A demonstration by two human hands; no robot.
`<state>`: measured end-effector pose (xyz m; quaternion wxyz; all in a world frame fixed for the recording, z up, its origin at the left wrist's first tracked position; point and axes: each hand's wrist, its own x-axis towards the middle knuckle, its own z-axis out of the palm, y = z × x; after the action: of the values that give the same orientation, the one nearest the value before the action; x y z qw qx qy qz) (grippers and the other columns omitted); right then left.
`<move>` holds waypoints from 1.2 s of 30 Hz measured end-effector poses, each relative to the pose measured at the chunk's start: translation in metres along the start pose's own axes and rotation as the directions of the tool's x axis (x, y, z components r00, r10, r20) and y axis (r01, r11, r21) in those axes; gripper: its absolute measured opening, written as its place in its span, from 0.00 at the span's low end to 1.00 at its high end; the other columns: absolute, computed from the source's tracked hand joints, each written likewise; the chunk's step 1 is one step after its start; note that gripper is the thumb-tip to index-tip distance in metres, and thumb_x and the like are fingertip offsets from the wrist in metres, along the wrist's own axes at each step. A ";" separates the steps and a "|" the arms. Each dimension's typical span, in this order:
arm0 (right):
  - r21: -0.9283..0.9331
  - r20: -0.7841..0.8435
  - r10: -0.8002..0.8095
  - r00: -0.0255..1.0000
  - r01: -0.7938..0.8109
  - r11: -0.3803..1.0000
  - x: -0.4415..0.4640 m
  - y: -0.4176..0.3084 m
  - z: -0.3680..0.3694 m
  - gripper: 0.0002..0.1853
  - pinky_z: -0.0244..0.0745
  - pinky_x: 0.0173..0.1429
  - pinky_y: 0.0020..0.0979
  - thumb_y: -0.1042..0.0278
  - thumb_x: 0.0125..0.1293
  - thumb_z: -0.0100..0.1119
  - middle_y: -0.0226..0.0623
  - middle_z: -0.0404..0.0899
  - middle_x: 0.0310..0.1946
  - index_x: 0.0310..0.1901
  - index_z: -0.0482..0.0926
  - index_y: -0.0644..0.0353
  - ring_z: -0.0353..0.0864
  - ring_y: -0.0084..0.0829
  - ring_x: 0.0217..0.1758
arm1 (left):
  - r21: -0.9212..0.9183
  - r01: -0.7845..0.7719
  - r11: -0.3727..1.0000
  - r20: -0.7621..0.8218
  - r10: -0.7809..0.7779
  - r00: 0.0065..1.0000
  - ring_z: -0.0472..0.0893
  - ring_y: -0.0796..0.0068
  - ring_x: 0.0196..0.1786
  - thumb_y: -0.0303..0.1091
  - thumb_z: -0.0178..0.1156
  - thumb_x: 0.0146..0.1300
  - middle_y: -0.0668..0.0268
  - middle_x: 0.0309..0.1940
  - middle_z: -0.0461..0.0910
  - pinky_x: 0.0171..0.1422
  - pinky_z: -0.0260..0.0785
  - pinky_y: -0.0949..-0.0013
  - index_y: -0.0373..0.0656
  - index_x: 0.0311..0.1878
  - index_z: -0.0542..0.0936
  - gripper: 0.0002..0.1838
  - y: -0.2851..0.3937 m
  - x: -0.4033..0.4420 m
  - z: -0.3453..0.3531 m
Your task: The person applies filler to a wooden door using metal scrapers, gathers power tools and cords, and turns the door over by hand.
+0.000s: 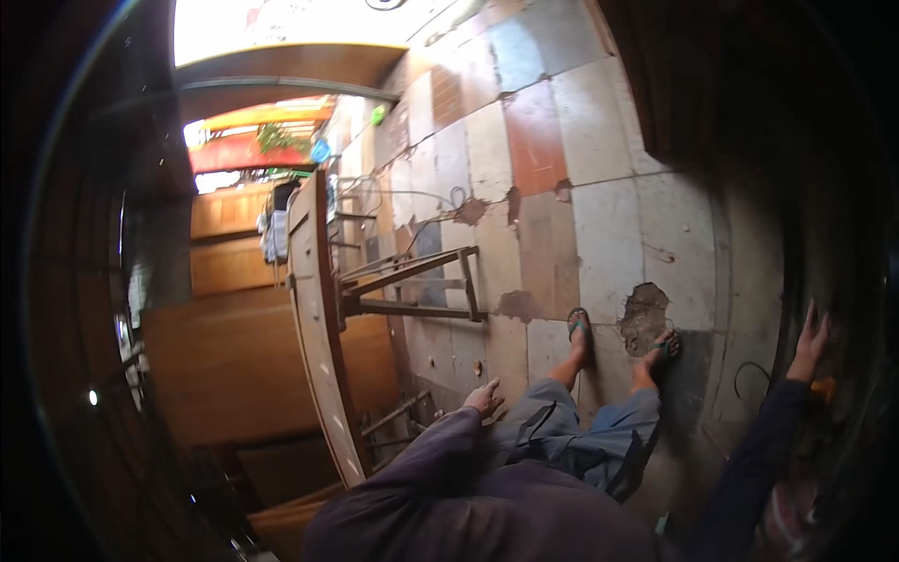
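Note:
My left hand [484, 399] hangs beside my left thigh, over the grey-blue shorts [534, 421]. Its fingers are apart and nothing shows in them. The closest piece of furniture to it is the wooden table [323, 328] on the left, with a gap between. Out at the right, my right hand [813, 343] is stretched forward with its fingers extended and no object in it. Dark shapes lie around that hand, and I cannot tell whether it touches any of them. Both my feet, in sandals [579, 326], stand on the worn tiled floor [604, 234].
A broken hole [644, 318] in the floor lies by my right foot. The table's legs [412, 281] jut over the tiles, with a thin cable [421, 195] behind them. Wooden panels [253, 365] stand at the left, and dark furniture [684, 84] at the upper right.

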<state>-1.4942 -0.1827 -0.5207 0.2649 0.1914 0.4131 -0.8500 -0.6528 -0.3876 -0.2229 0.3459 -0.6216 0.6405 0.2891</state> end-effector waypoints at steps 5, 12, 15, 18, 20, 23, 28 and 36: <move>-0.150 0.126 0.300 0.945 -0.281 0.948 -0.075 0.060 -0.031 0.21 0.85 0.62 0.35 0.58 0.79 0.60 0.45 0.85 0.58 0.62 0.77 0.66 0.86 0.39 0.59 | -0.210 0.141 0.967 0.087 -0.125 0.988 0.78 0.47 0.68 0.51 0.62 0.70 0.48 0.64 0.81 0.72 0.70 0.50 0.50 0.76 0.71 0.34 0.009 -0.047 0.001; -0.648 -0.300 0.584 0.755 -0.610 0.456 -0.258 0.168 -0.020 0.18 0.79 0.37 0.39 0.50 0.78 0.53 0.39 0.85 0.36 0.58 0.75 0.52 0.82 0.33 0.33 | -0.358 0.214 0.909 0.051 -0.209 0.977 0.80 0.49 0.66 0.56 0.58 0.72 0.51 0.63 0.82 0.69 0.73 0.50 0.53 0.74 0.75 0.31 -0.025 -0.064 0.020; -0.775 -0.315 0.563 0.764 -0.549 0.312 -0.341 0.174 0.046 0.20 0.78 0.37 0.39 0.55 0.77 0.57 0.34 0.82 0.38 0.65 0.74 0.50 0.81 0.32 0.33 | -0.419 0.203 0.885 -0.075 -0.257 0.964 0.81 0.47 0.64 0.57 0.59 0.73 0.49 0.61 0.82 0.68 0.73 0.48 0.54 0.72 0.76 0.30 -0.056 -0.060 0.029; -0.905 -0.240 0.613 0.752 -0.402 0.139 -0.375 0.174 0.088 0.21 0.76 0.31 0.32 0.61 0.76 0.60 0.32 0.77 0.36 0.68 0.73 0.51 0.79 0.28 0.30 | -0.515 0.123 0.849 -0.265 -0.294 0.918 0.83 0.44 0.60 0.55 0.60 0.73 0.47 0.57 0.84 0.65 0.75 0.47 0.51 0.70 0.77 0.29 -0.086 -0.053 0.033; -0.946 -0.206 0.619 0.758 -0.316 0.073 -0.384 0.171 0.112 0.23 0.78 0.30 0.30 0.58 0.78 0.58 0.32 0.80 0.37 0.70 0.71 0.51 0.81 0.26 0.31 | -0.583 0.061 0.810 -0.381 -0.339 0.860 0.83 0.42 0.58 0.54 0.59 0.73 0.46 0.54 0.85 0.63 0.76 0.47 0.49 0.69 0.78 0.27 -0.102 -0.035 0.018; -0.969 -0.167 0.599 0.783 -0.244 0.048 -0.397 0.169 0.155 0.22 0.76 0.28 0.28 0.60 0.78 0.58 0.32 0.78 0.36 0.69 0.71 0.54 0.80 0.25 0.31 | -0.662 0.057 0.748 -0.409 -0.423 0.809 0.83 0.44 0.58 0.51 0.58 0.75 0.45 0.55 0.84 0.61 0.77 0.49 0.49 0.69 0.78 0.25 -0.118 -0.040 -0.069; -0.979 -0.165 0.504 0.848 -0.202 0.020 -0.430 0.182 0.227 0.21 0.78 0.28 0.29 0.63 0.78 0.58 0.34 0.77 0.35 0.68 0.70 0.56 0.80 0.26 0.30 | -0.337 -0.333 0.881 -0.941 -0.328 0.086 0.77 0.51 0.68 0.38 0.66 0.72 0.54 0.68 0.77 0.71 0.73 0.55 0.47 0.74 0.74 0.29 -0.180 -0.025 -0.239; -0.971 0.101 0.666 0.739 0.220 -0.098 -0.363 0.262 0.239 0.23 0.80 0.43 0.31 0.61 0.76 0.61 0.41 0.83 0.43 0.67 0.74 0.64 0.84 0.31 0.41 | -0.496 0.040 0.868 -0.866 -0.490 -0.095 0.65 0.44 0.79 0.56 0.54 0.77 0.48 0.75 0.69 0.84 0.51 0.41 0.50 0.77 0.72 0.32 -0.332 0.067 -0.441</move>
<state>-1.0746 -0.4050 -0.3405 0.5816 -0.2614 0.7381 -0.2205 -0.3585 -0.8006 0.0046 -0.2692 -0.7969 0.4931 -0.2221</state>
